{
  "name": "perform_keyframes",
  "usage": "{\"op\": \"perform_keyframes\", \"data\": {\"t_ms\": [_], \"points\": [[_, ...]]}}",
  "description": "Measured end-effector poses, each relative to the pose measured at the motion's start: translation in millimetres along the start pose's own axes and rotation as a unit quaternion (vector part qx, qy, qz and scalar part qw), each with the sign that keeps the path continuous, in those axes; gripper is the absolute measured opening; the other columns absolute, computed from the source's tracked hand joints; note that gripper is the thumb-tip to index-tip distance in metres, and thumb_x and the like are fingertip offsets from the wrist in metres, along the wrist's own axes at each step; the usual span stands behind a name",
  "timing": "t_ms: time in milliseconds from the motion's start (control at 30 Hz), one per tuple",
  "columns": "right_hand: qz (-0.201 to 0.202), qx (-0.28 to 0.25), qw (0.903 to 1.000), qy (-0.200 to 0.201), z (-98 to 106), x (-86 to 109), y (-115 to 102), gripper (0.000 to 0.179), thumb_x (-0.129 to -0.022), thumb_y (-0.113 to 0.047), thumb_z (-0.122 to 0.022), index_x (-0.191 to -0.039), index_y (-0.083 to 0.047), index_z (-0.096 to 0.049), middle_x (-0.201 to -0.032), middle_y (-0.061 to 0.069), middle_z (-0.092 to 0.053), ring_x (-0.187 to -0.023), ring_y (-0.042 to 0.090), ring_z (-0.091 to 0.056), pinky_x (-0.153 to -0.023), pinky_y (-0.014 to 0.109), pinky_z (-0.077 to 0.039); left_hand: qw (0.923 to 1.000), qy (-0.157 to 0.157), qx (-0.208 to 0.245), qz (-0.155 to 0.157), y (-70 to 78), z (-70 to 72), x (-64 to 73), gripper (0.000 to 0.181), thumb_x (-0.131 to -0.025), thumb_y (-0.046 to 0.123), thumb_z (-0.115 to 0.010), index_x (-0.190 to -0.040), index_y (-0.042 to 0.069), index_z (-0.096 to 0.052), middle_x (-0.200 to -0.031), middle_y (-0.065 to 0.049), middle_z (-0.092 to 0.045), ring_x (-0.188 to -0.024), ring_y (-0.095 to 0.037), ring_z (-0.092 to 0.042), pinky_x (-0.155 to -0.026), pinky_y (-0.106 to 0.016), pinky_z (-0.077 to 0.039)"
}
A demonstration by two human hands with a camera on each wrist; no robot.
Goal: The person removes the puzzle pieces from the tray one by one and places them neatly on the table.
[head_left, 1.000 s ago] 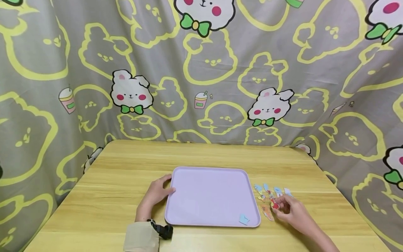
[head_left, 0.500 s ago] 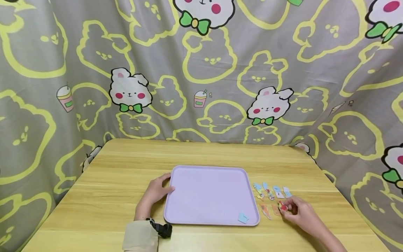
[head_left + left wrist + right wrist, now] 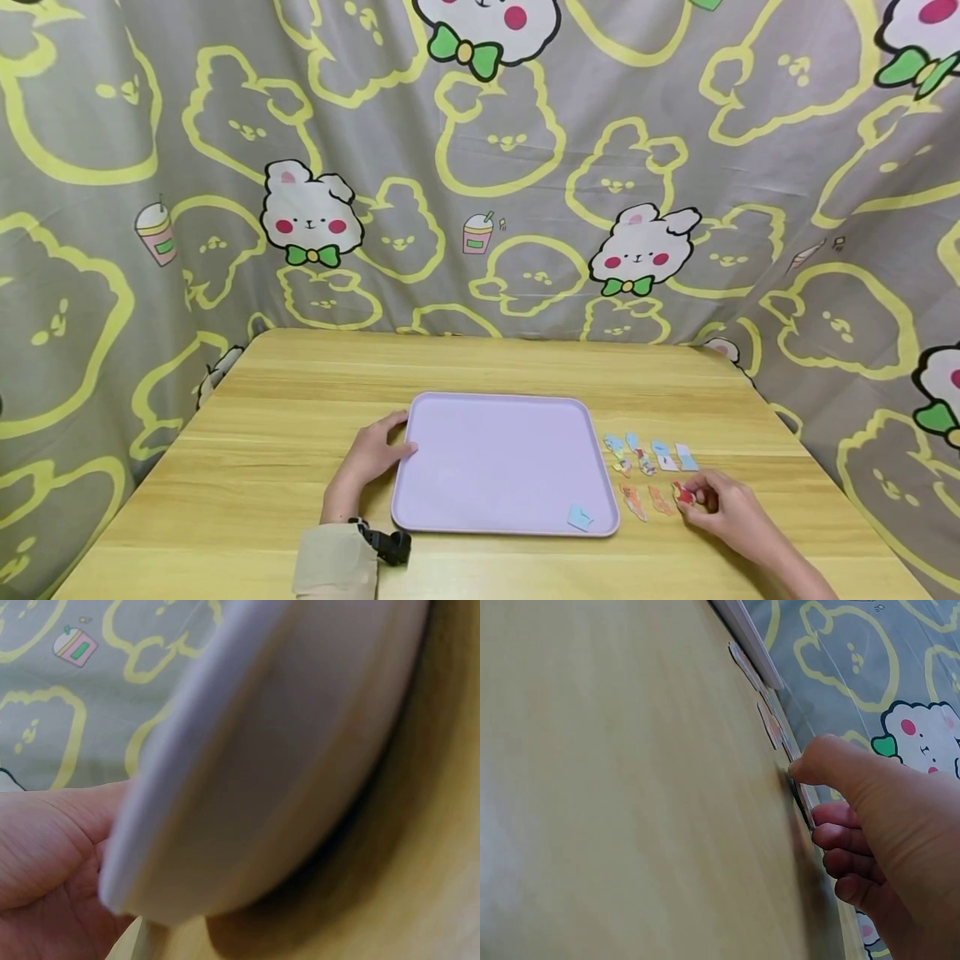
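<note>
My left hand (image 3: 373, 454) holds the left edge of a lilac tray (image 3: 495, 467), thumb lying over the rim. From the left wrist, the tray's side wall (image 3: 247, 772) hides part of that hand (image 3: 52, 862). My right hand (image 3: 723, 504) pinches a red puzzle piece (image 3: 683, 493) low at the table, to the right of two orange pieces (image 3: 632, 501). In the right wrist view the piece appears edge-on at the thumb and fingertips of my hand (image 3: 892, 832). A light-blue piece (image 3: 580, 517) lies inside the tray's near right corner.
Several more puzzle pieces (image 3: 663, 456) lie in a row beside the tray's right edge, blue, white and multicoloured. The wooden table (image 3: 300, 375) meets a grey cartoon-print curtain (image 3: 420, 275) at the back and sides. A black strap device (image 3: 386, 543) sits on the left wrist.
My right hand has moved to the right with the red piece, away from the tray, uncovering the second orange piece. My left hand has stayed on the tray.
</note>
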State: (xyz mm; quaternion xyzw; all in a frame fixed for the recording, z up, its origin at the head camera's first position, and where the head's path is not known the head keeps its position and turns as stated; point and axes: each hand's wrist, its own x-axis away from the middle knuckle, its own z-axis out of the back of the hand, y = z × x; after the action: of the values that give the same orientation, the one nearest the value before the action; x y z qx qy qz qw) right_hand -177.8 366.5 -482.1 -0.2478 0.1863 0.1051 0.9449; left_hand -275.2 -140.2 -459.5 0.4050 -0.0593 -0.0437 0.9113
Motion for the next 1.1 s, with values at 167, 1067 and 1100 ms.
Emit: {"op": "perform_keyframes", "data": {"t_ms": [167,1067,1100], "points": [[0.013,0.002,0.9999,-0.007,1.6,-0.7,0.9,0.025,-0.068,-0.002,-0.081,-0.080,-0.013,-0.061,-0.069,-0.013,-0.048,-0.061,-0.008,-0.038,-0.049,0.015,-0.035,1.0000,0.001,0.005,0.001,1.2,0.0,-0.5,0.057,-0.092,0.015,-0.065,-0.145,0.003,-0.046,-0.150,-0.024,-0.044,-0.142,-0.045,-0.035,-0.117,-0.060,-0.031],[0.204,-0.045,0.9766,-0.052,-21.9,-29.8,-64.4,0.039,-0.070,-0.012,-0.086,-0.102,-0.010,-0.065,-0.088,-0.010,-0.058,-0.076,-0.001,-0.049,-0.080,-0.003,-0.038,1.0000,0.002,-0.005,-0.004,0.2,0.8,-2.0,0.056,-0.092,0.014,-0.066,-0.144,0.002,-0.047,-0.151,-0.022,-0.043,-0.142,-0.044,-0.035,-0.118,-0.058,-0.031],[0.207,-0.043,0.9756,-0.061,-22.9,-31.2,-67.0,0.039,-0.071,-0.015,-0.086,-0.103,-0.011,-0.064,-0.088,-0.011,-0.058,-0.076,-0.001,-0.049,-0.081,-0.003,-0.038,1.0000,0.002,-0.004,-0.006,0.8,0.7,-1.8,0.056,-0.092,0.014,-0.066,-0.144,0.001,-0.047,-0.151,-0.022,-0.043,-0.142,-0.044,-0.035,-0.118,-0.058,-0.031]]}}
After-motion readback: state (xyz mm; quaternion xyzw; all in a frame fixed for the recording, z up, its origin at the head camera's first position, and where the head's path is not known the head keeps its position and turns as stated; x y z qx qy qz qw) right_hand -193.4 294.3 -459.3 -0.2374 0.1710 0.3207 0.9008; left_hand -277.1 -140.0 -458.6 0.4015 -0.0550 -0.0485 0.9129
